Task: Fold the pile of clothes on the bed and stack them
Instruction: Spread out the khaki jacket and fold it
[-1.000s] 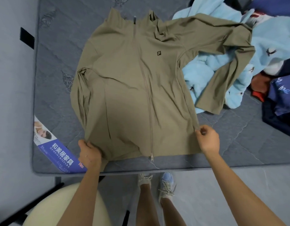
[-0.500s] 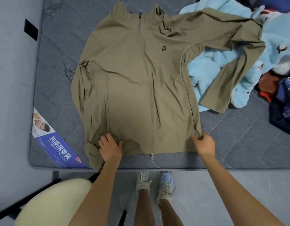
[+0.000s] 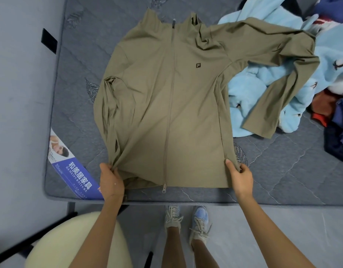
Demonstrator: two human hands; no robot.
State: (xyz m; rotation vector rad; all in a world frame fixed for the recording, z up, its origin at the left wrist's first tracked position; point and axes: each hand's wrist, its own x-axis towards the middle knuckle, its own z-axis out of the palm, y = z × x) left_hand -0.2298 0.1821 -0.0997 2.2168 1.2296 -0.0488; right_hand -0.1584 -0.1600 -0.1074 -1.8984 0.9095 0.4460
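Clothes pile (image 3: pixel 338 53) cut off at upper right frame edge; left-frame sleeve tucked under. Olive jacket (image 3: pixel 166 105) spread flat, zipped, mid-frame on bed (image 3: pixel 286 176); hem corners pinched by fingers of left hand (image 3: pixel 110 182), right hand (image 3: pixel 241 177).

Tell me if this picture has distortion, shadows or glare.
Head view: wide-angle stretch makes the mattress edges lean outward; a soft shadow dims the lower middle of the jacket, between the left hand and right hand gripping its hem; no glare.

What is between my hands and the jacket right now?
Nothing visible: the left hand and right hand each grip a hem corner of the olive jacket. Its outstretched sleeve lies on the blue fleece.
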